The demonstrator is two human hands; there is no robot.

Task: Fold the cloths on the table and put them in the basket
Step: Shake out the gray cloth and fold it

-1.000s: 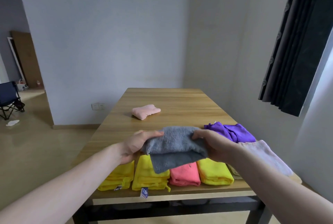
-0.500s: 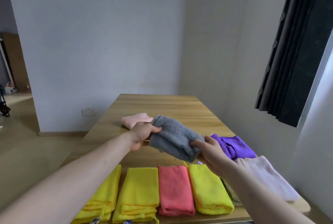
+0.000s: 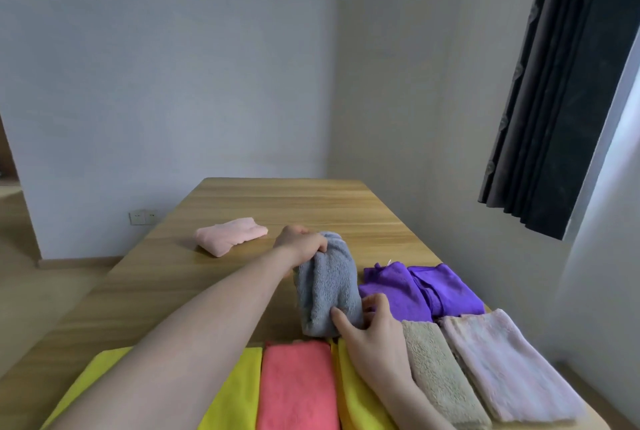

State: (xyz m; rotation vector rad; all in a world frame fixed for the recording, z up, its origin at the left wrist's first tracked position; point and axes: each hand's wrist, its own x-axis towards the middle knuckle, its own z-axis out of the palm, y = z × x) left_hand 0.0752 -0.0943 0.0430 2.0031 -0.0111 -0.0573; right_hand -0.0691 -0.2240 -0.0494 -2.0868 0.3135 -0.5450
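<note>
The grey cloth point(image 3: 327, 286) lies folded on the wooden table point(image 3: 277, 201), a little right of the middle, with its long side running from near to far. The person's left hand point(image 3: 299, 244) grips the far end of it, the fingers curled over the bunched edge. The right hand point(image 3: 372, 329) holds the near end, with the thumb on top of the cloth and the fingers around its right side.

Just near this cloth, along the near edge of the table, there is a row of folded cloths. From left to right: a yellow cloth point(image 3: 239, 391), partly hidden under the left forearm, a coral cloth point(image 3: 296, 386), a second yellow cloth point(image 3: 356, 395) under the right wrist, a beige cloth point(image 3: 440, 374) and a pale pink cloth point(image 3: 502, 364). The purple cloth point(image 3: 422, 286) lies crumpled to the right of the grey one, just beside it. A light pink cloth point(image 3: 230, 235) lies folded further away on the left part of the table, well apart from the others.

A dark curtain point(image 3: 561, 100) hangs at the right. A wall socket point(image 3: 142, 217) is on the far wall, low, left of the table.
</note>
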